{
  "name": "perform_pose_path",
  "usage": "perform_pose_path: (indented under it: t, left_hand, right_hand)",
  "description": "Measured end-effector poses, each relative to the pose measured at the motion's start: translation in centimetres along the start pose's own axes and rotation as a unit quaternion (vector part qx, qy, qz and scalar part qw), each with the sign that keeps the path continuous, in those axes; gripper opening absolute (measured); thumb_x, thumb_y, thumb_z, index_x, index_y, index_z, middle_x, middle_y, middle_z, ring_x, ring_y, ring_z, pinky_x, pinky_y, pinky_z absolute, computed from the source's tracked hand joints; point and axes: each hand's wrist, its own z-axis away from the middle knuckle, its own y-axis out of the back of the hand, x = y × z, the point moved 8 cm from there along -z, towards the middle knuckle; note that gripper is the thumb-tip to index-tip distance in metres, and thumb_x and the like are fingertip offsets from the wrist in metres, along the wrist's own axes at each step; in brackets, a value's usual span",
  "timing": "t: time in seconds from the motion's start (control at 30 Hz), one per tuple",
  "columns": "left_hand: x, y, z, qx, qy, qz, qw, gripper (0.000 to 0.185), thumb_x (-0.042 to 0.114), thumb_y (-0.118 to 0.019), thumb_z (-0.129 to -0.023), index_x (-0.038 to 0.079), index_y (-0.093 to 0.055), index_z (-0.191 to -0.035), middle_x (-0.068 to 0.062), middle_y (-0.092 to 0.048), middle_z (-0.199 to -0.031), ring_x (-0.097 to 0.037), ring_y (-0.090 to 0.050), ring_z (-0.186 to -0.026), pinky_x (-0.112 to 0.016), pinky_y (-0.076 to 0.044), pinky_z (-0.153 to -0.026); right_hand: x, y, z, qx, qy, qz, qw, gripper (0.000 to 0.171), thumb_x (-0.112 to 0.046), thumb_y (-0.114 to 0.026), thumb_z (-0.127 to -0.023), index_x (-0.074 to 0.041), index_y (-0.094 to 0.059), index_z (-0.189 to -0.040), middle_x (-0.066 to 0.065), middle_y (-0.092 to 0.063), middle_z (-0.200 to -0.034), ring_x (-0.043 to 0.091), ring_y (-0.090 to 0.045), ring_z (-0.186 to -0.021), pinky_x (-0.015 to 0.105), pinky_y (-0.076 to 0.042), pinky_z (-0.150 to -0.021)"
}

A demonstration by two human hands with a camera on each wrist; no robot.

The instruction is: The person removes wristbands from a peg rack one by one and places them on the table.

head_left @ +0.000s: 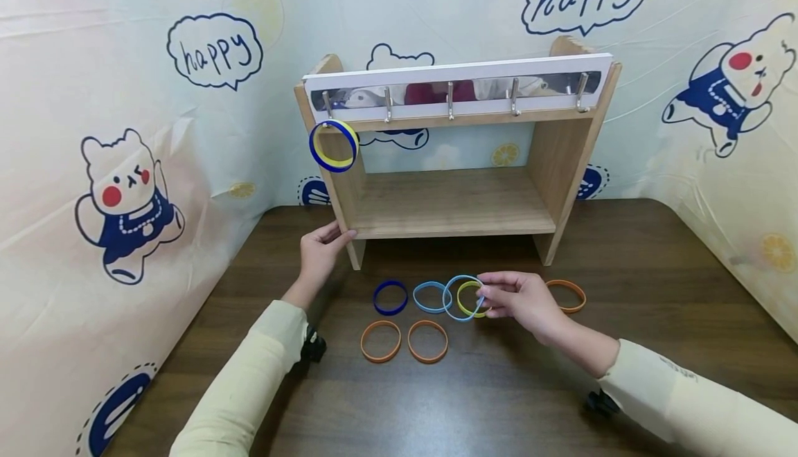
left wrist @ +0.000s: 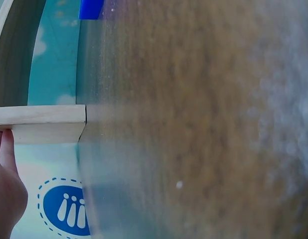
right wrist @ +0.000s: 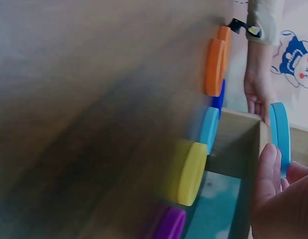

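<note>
Fingers (head_left: pixel 485 296) of the right hand (head_left: pixel 520 301) are pinching a light blue wristband (head_left: pixel 462 298), lifting its near edge off the table (head_left: pixel 623 256) so that it is tilting up over the yellow wristband (head_left: pixel 469 298) lying flat beneath it. In the right wrist view the same band (right wrist: pixel 280 137) is standing on edge between thumb and fingertips. The left hand (head_left: pixel 319 255) is resting against the lower left corner of the wooden rack (head_left: pixel 449 201), its straight fingers pressing on the side panel, seemingly to be steadying the rack. A blue-and-yellow pair of bands (head_left: pixel 334 145) is hanging from the leftmost hook (head_left: pixel 327 104); the other hooks are bare. On the table in front of the rack are lying a dark blue band (head_left: pixel 390 298), another light blue band (head_left: pixel 430 297), two orange bands (head_left: pixel 381 341) side by side nearer the person, and a third orange one (head_left: pixel 566 296) just beyond the right hand.
</note>
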Motion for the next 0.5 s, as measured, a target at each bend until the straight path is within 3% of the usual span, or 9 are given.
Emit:
perform_pose_path:
  t: [0.23, 0.5]
  left_hand:
    - [-0.1, 0.1, -0.1, 0.005, 0.008, -0.008, 0.9999, 0.042, 0.025, -0.082, -0.080, 0.004, -0.072, -0.115, -0.013, -0.071, -0.107, -0.015, -0.068, -0.097, -0.025, -0.055, -0.078]
    - [-0.2, 0.1, -0.1, 0.005, 0.009, -0.003, 0.9999, 0.043, 0.026, -0.083, -0.079, 0.004, -0.072, -0.115, -0.014, -0.071, -0.107, -0.018, -0.068, -0.098, -0.027, -0.056, -0.079]
  right_hand:
    - [1.5, 0.2, 0.7, -0.021, -0.017, 0.003, 1.000, 0.038, -0.001, -0.063, -0.094, 0.018, -0.053, -0.125, 0.028, -0.067, -0.103, 0.023, -0.069, -0.083, 0.036, -0.058, -0.071]
    - [2.8, 0.1, 1.3, -0.049, -0.022, 0.009, 0.999, 0.039, -0.002, -0.063, -0.094, 0.020, -0.051, -0.124, 0.029, -0.067, -0.102, 0.025, -0.069, -0.083, 0.035, -0.058, -0.070]
